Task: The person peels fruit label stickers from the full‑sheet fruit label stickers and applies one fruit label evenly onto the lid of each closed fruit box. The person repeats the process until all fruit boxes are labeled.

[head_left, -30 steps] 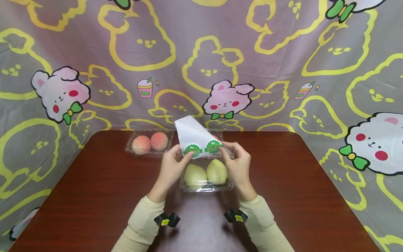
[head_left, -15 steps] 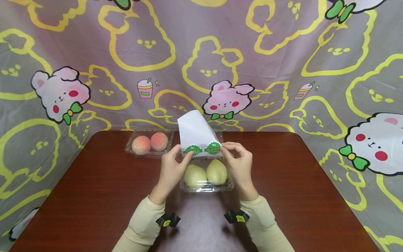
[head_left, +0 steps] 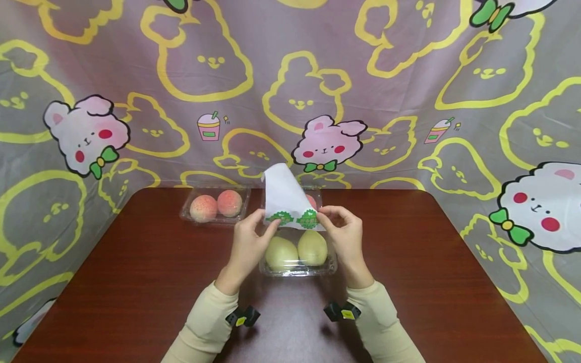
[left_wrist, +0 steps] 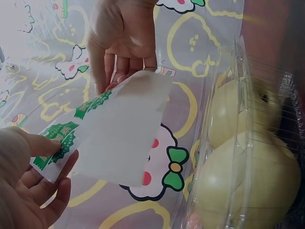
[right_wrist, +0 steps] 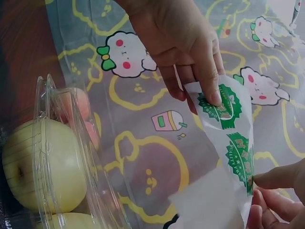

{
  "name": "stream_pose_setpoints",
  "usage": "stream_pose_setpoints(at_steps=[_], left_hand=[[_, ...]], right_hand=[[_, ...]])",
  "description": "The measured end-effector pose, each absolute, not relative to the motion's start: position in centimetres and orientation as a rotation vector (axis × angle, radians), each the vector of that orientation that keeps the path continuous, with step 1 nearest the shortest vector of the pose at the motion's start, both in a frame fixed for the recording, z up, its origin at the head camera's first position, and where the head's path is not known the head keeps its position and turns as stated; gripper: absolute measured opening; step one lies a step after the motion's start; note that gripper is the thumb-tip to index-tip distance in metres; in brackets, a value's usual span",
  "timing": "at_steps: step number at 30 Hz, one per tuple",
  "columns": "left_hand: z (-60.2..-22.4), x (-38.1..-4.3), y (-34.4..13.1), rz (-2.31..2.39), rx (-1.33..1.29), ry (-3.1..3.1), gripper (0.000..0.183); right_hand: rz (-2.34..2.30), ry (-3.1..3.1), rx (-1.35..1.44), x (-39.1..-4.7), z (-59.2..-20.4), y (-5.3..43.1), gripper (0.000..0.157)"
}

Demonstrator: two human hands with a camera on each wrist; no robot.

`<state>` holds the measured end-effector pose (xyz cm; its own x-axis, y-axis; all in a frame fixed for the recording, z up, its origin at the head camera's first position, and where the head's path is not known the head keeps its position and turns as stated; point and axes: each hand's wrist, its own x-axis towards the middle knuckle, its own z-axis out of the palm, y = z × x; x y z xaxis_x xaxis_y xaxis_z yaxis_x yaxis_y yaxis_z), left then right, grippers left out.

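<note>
Both the left hand (head_left: 249, 239) and the right hand (head_left: 346, 237) pinch a white sheet (head_left: 283, 189) with two green stickers (head_left: 307, 219) in the head view, near the far edge of a clear box (head_left: 297, 273) of pale green fruits (head_left: 281, 253); pink fruits (head_left: 204, 208) lie farther back. In the left wrist view, the left hand's thumb presses one sticker, fingers beneath. In the right wrist view, the right hand's thumb meets the other sticker's edge, fingers curled under the sheet

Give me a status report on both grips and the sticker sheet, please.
Left grip and right grip pinching sticker sheet. Sheet raised, apart from near fruit box. Nothing seen blocking the sheet.
</note>
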<state>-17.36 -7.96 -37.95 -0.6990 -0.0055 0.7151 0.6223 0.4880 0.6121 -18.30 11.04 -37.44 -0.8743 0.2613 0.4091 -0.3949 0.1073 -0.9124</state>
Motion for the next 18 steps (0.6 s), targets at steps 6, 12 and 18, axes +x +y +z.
stream_pose_setpoints(at_steps=[6, 12, 18], left_hand=[[-38.05, -17.31, -7.88, -1.218, -0.541, -2.077, 0.010], [-37.93, -17.36, -7.91, -1.216, -0.529, -2.050, 0.011], [-37.89, -17.39, -7.85, -1.285, -0.498, -2.072, 0.011]], right_hand=[[1.870, -2.054, 0.148, -18.12, -37.32, 10.88, 0.021], [1.887, -2.149, 0.160, -17.83, -37.06, 10.83, 0.027], [1.737, -2.092, 0.172, -17.79, -37.15, 10.76, 0.022]])
